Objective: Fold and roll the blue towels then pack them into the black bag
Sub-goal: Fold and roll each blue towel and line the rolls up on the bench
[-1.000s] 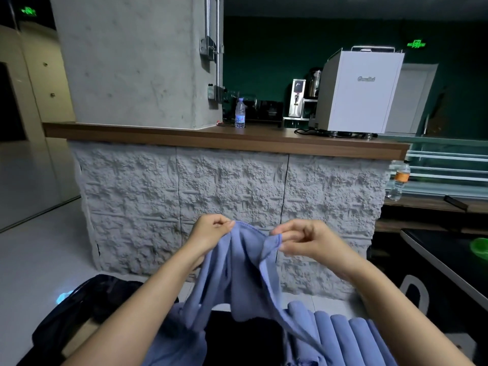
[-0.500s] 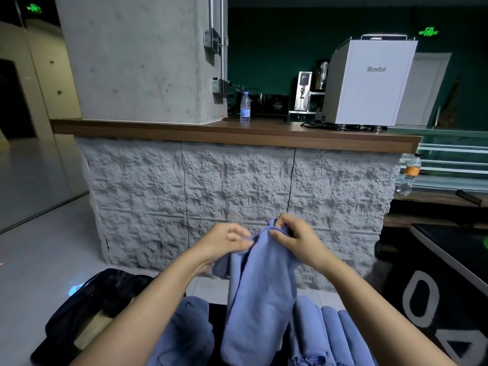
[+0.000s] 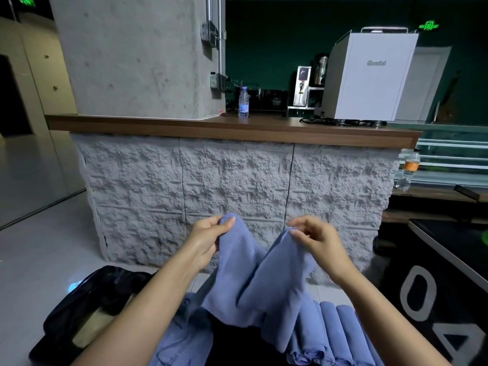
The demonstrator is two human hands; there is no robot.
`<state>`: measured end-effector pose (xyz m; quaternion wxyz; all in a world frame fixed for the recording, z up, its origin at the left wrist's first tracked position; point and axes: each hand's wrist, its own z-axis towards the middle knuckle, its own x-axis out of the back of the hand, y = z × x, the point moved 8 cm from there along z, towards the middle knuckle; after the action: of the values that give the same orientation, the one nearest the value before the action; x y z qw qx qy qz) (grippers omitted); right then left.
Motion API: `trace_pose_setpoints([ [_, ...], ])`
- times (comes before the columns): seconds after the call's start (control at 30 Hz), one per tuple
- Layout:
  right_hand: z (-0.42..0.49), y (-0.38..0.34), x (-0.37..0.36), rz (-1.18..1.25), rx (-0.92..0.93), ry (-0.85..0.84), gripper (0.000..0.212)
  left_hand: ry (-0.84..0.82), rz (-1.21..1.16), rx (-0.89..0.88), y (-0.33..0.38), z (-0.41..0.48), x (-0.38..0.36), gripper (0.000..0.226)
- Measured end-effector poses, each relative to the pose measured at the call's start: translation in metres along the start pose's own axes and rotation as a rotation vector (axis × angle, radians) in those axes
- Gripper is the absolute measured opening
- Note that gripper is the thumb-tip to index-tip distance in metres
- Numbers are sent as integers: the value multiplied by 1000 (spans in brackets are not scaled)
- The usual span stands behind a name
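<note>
Bare forearms (image 3: 148, 307), bare hands (image 3: 319, 241)

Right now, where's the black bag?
Head view, lower left: the black bag sits on the floor, left of the left forearm and the loose blue towels.

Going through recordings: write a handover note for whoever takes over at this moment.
Left hand pinches one top corner of the held blue towel, right hand the other; it hangs between them.
Rolled towels lie in a row at lower right; a loose towel at lower left; black bag to the left.
Done: several rolled. Left: fold and roll held and loose towels, pack all.
</note>
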<state>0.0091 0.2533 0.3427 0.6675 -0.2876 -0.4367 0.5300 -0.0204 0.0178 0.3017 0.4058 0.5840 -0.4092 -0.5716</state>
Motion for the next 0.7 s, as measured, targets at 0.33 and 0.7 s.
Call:
trace_pose_setpoints([
  [0.33,1,-26,-49,116,-79,-113,6,-205,359,-31,-4,-36,-60,22],
  [0.7,3,-12,-49,74,-27,-64,19,-282,421,-136,-8,-38,-53,20],
])
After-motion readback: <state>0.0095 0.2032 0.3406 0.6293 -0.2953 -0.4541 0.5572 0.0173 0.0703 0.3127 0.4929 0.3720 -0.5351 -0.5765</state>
